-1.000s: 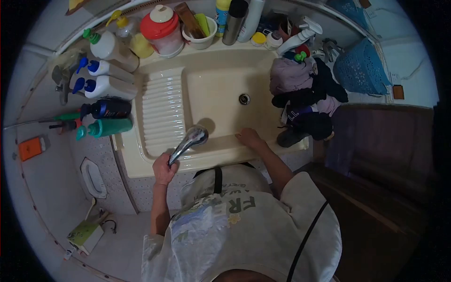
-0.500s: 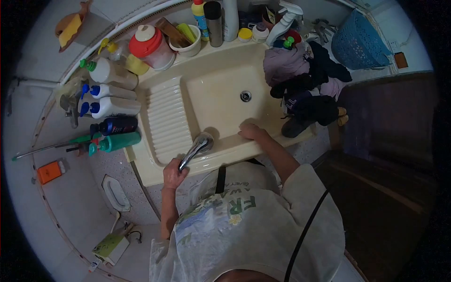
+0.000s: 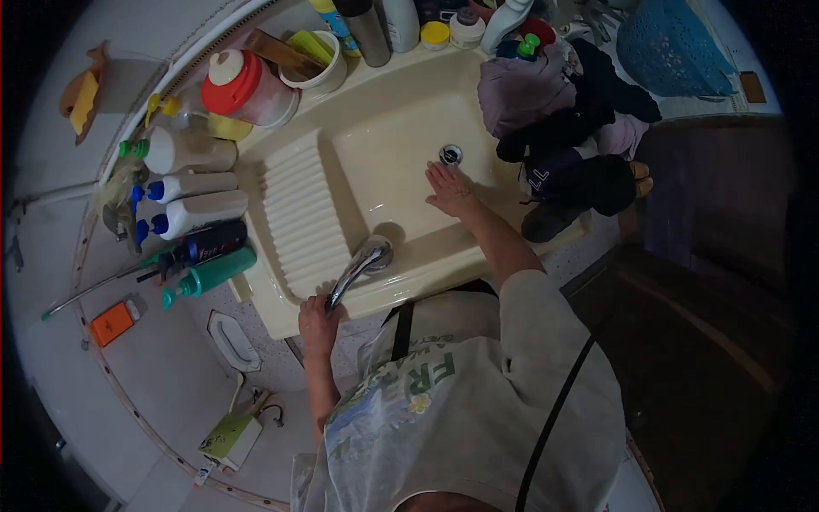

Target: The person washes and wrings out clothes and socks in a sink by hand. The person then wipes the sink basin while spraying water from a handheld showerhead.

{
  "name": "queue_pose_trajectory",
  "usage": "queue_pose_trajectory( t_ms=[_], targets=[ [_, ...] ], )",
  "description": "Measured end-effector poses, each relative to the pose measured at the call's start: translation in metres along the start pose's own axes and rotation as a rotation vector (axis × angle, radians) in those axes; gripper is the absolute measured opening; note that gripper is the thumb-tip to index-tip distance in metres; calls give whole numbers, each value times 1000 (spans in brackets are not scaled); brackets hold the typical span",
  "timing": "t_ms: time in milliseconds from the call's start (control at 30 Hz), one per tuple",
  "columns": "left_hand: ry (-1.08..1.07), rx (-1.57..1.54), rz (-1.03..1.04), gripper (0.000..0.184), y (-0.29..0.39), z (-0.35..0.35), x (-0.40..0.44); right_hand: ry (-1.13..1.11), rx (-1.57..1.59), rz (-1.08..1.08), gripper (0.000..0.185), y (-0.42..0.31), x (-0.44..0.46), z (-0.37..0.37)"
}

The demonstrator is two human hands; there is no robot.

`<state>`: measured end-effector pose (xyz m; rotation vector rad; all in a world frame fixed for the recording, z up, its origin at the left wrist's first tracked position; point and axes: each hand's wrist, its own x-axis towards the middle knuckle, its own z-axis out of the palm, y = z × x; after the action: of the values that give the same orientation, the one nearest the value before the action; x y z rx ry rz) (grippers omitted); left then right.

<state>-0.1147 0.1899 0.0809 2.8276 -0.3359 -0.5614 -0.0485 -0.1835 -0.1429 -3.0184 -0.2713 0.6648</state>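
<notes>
A chrome shower head [image 3: 351,271] lies across the near left of the cream sink [image 3: 388,162], its head over the basin and its handle toward me. My left hand [image 3: 318,324] is closed around the handle's end at the sink's front edge. Over the basin floor, just on the near side of the drain [image 3: 450,154], my right hand [image 3: 450,191] is spread out, palm down, holding nothing. Whether its palm touches the basin I cannot tell. Ridges of the built-in washboard [image 3: 299,205] run along the basin's left side.
Dark and mauve clothes [image 3: 563,128] are heaped on the sink's right side. Several pump bottles [image 3: 205,196] line the left. A red-lidded container [image 3: 243,90] and a white tub [image 3: 320,78] stand at the back. A blue basket [image 3: 674,51] sits far right.
My right hand has moved from the near basin wall farther in toward the drain, and its fingers are now spread. The left hand still holds the shower head. The view has shifted slightly.
</notes>
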Motion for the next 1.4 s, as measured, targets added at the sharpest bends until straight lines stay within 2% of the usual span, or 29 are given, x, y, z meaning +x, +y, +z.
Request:
queue_pose_trajectory(
  t_ms=[67, 167, 200, 267, 333, 400, 500, 667, 833, 933, 1000, 1033, 1100, 1133, 1200, 1367, 1400],
  targets=[
    [-8, -93, -83, 29, 2, 0, -2, 36, -12, 10, 77, 13, 2, 4],
    [55, -94, -78, 34, -2, 1, -10, 118, -14, 162, 78, 28, -3, 0],
    [51, -93, -87, 34, -4, 0, -14, 126, -35, 147, 78, 31, -7, -3],
    [189, -176, -110, 35, -5, -6, -24, 87, -18, 172, 78, 30, -3, 0],
    [190, -158, -144, 36, -2, -21, -35, 57, -4, 198, 78, 29, 0, 1],
    [193, -136, -176, 38, -2, -35, -48, 89, -3, 376, 77, 29, 0, 5],
    [192, -161, -240, 29, -8, -50, -66, 68, -10, 315, 75, 41, 0, 7],
    [216, -143, -245, 25, -19, -64, -84, 121, 19, 332, 73, 42, -2, 0],
    [216, -194, -351, 20, -6, -81, -73, 157, 41, 331, 72, 43, -1, 2],
    [241, -155, -282, 16, -6, -83, -68, 98, -21, 328, 74, 36, 4, -4],
    [227, -161, -269, 15, -8, -82, -67, 214, -12, 229, 75, 31, 6, -1],
    [214, -170, -254, 14, -9, -80, -66, 209, -11, 236, 75, 28, 7, 5],
    [195, -176, -260, 14, -11, -76, -66, 337, 50, 261, 76, 23, 11, 23],
    [182, -181, -272, 13, -11, -76, -67, 331, 52, 263, 76, 21, 10, 20],
    [157, -176, -293, 13, -8, -77, -68, 163, 59, 291, 75, 23, 9, 10],
    [185, -186, -388, 10, -7, -84, -70, 104, 48, 258, 75, 31, -1, -1],
    [209, -196, -345, 10, -8, -86, -70, 102, 80, 243, 75, 31, -2, -3]
  ],
)
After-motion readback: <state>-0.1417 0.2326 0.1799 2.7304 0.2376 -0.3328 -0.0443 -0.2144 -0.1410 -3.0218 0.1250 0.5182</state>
